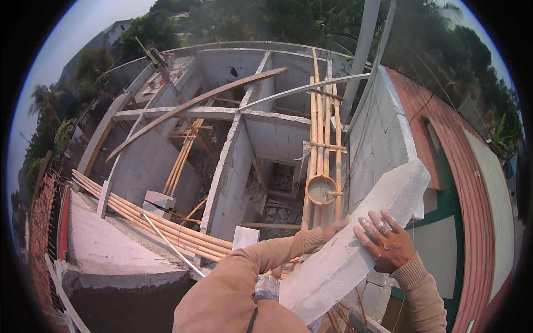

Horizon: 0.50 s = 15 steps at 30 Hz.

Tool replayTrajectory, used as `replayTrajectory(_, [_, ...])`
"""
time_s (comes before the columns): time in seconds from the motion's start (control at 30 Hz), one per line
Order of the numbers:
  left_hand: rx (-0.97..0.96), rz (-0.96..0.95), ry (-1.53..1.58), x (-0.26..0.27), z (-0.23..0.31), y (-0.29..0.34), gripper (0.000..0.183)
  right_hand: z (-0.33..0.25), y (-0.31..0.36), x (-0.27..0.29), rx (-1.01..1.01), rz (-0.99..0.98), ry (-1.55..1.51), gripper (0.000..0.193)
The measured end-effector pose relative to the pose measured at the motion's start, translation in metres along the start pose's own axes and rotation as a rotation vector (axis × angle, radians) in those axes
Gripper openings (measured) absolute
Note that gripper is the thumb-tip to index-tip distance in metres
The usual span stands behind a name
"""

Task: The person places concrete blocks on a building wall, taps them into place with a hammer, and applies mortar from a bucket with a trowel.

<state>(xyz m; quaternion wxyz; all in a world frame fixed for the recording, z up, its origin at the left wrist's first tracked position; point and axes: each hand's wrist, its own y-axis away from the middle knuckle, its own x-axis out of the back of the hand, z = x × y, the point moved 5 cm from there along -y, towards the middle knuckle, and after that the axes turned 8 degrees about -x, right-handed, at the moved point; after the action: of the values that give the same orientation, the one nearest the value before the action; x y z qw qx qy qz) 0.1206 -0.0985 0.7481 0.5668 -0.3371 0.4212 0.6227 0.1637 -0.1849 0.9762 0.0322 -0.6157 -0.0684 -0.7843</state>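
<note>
A long, pale grey lightweight concrete block (338, 266) lies slantwise before me, its far end against the top of the block wall at the right. My right hand (384, 240) presses on its right face, fingers spread and spotted with white mortar. On its left side is my left hand (336, 226), its fingers partly hidden by the block, so the two hands hold it between them. Just beyond, an orange bucket (321, 191) with a tool handle over its rim sits on bamboo poles (317, 127).
Below me are roofless rooms divided by a grey block wall (222, 172), with rubble at the bottom. A wooden plank (200, 102) crosses the wall tops. Bamboo poles (161, 222) lie at the left, near a small block (245, 237). A rusty corrugated roof (455, 166) adjoins on the right.
</note>
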Motion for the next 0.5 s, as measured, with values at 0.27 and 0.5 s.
replayTrajectory(0.27, [0.326,0.018,-0.148,0.021,0.007,0.003,0.122,0.031,0.029,0.003,0.024,0.137,-0.027,0.058])
replayTrajectory(0.5, [0.083,0.156,0.133,-0.033,0.019,0.081,0.115,0.077,0.125,-0.006,-0.485,0.011,-0.159,0.086])
